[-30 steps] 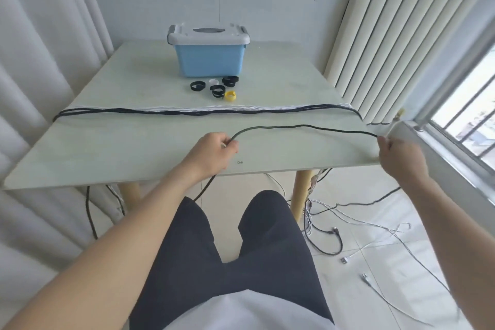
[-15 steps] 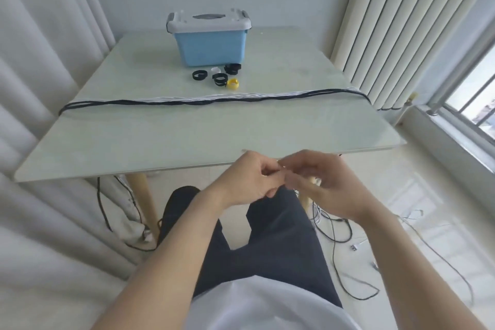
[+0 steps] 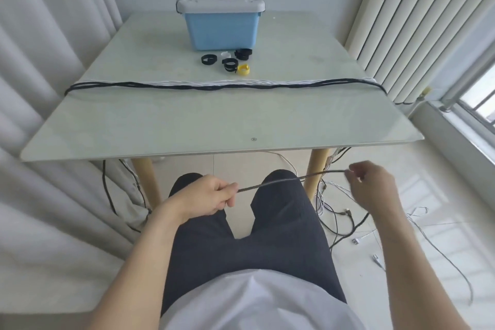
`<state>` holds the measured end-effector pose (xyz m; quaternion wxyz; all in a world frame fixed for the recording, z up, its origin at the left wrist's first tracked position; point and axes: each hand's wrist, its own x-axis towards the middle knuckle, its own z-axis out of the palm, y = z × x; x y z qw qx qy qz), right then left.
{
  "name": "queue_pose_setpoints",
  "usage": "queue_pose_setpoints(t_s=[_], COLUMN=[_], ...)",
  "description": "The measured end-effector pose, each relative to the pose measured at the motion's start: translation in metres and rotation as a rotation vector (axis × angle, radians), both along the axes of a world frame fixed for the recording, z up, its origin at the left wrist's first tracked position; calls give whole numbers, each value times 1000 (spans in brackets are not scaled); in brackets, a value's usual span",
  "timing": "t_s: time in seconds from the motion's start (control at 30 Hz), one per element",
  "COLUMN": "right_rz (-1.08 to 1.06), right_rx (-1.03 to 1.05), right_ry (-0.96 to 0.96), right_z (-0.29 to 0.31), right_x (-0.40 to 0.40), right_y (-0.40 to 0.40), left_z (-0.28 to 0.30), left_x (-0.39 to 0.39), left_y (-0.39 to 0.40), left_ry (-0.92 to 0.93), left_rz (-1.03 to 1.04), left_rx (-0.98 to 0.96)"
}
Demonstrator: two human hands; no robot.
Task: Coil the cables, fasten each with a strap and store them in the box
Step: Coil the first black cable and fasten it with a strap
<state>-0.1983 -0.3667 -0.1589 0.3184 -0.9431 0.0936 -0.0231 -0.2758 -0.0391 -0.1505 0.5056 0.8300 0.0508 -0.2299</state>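
Surface (image 3: 187, 126): I see cable bundle (image 3: 214, 86) stretched across it, box (image 3: 222, 27) behind, lid on, straps (image 3: 230, 63) before box. Left hand (image 3: 206, 197) fist-grips black cable (image 3: 281, 181) below surface's near edge; right hand (image 3: 372, 187) pinches other end. Risk, I judge: trailing length snags floor cables (image 3: 334, 217), tangling coil.

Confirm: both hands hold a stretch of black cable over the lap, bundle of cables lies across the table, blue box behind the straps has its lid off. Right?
Not quite. The head view shows the blue box with its grey lid on and shut. The rest holds: left hand and right hand hold the black cable over the lap, the cable bundle crosses the table, and the straps lie before the box.
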Motion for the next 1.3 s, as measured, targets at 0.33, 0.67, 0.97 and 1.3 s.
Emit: queue_pose_setpoints(t_s=[0.33, 0.67, 0.97, 1.3], right_rz=[687, 29, 772, 274], right_rx=[469, 289, 456, 453], right_ry=[71, -33, 127, -154], right_z=[1, -16, 2, 13], right_x=[-46, 6, -42, 15], right_y=[111, 41, 120, 50], left_z=[0, -12, -6, -16], left_x=[6, -7, -3, -18], left_y=[-31, 20, -23, 30], left_ry=[-110, 36, -143, 4], left_rz=[52, 117, 73, 172], left_rx=[-98, -109, -168, -464])
